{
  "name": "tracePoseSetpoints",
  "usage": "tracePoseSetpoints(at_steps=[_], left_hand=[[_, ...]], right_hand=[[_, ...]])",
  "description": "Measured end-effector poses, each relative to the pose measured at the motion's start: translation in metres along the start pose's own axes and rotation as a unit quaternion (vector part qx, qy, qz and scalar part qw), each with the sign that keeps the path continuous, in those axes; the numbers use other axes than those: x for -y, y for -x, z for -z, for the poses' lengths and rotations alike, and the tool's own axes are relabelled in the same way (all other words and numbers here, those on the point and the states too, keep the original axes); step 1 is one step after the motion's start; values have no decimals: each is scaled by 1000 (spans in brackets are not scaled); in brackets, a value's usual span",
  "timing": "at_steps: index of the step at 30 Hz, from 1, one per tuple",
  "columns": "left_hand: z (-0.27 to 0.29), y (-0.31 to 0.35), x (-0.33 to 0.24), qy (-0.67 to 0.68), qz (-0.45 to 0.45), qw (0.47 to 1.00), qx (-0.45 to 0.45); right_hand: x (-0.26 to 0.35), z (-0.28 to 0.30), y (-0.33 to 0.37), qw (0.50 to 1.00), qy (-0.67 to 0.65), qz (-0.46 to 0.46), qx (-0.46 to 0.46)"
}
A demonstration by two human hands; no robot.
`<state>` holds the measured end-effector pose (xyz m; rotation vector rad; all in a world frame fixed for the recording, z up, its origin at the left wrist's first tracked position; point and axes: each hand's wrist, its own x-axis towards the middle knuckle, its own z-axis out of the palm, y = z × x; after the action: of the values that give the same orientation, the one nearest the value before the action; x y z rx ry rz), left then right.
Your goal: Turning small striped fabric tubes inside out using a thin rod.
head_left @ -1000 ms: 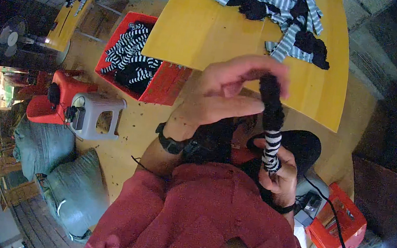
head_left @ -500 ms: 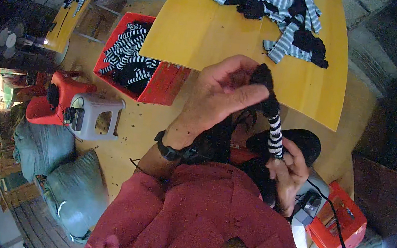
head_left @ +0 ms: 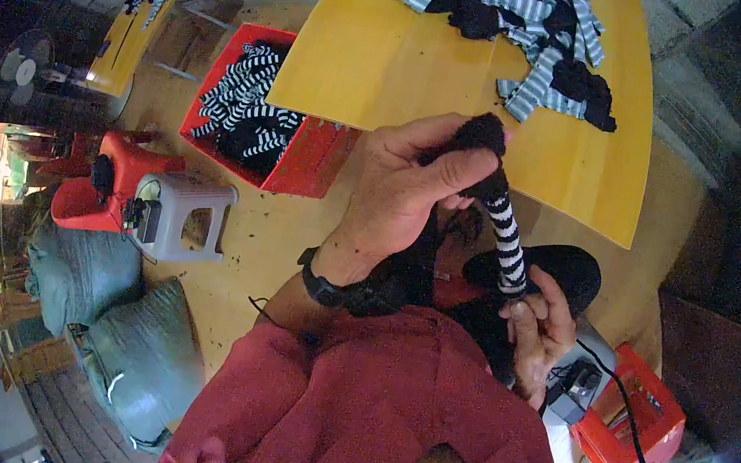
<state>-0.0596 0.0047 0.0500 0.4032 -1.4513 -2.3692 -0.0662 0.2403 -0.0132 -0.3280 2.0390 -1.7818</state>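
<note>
A sock-like knitted tube point(head_left: 505, 239) with black and white stripes stretches between my two hands. Its upper end is a bunched black knit part point(head_left: 480, 134), which my left hand point(head_left: 394, 188) pinches between thumb and fingers. The narrow striped end runs down to my right hand point(head_left: 537, 340), where the thumb and fingertips are closed on it. The tube slants, its black end up and left of the striped end. My fingers partly hide both ends, so I cannot tell whether there is an opening.
Ahead stands a yellow table point(head_left: 391, 67) with a pile of grey-striped and black knit pieces point(head_left: 540, 58). A red bin point(head_left: 314, 160) of striped knits sits left of it. Stools point(head_left: 196, 219) and stuffed sacks point(head_left: 137, 360) lie left. At right are a red plastic stool point(head_left: 634, 421) and a black cable point(head_left: 630, 416).
My left hand has shifted slightly left, and the black part looks more bunched in its grip. The striped tube slants more and shows more of its length. The right hand stays nearly in place.
</note>
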Motion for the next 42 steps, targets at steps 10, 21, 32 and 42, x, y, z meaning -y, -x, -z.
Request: tracePoseSetpoints(at_steps=[10,21,32,42], left_hand=[[1,0,-10,9,134,987,90],[-11,6,12,107,156,978,85],[-19,13,26,112,134,977,123],[-15,12,28,31,127,987,89]], right_hand=[[0,9,-14,985,114,128,15],[-7,-13,-1,996,-29,38,-70],[-9,-9,-15,849,-474,-150,177],[1,-33,-14,982,98,136,-82]])
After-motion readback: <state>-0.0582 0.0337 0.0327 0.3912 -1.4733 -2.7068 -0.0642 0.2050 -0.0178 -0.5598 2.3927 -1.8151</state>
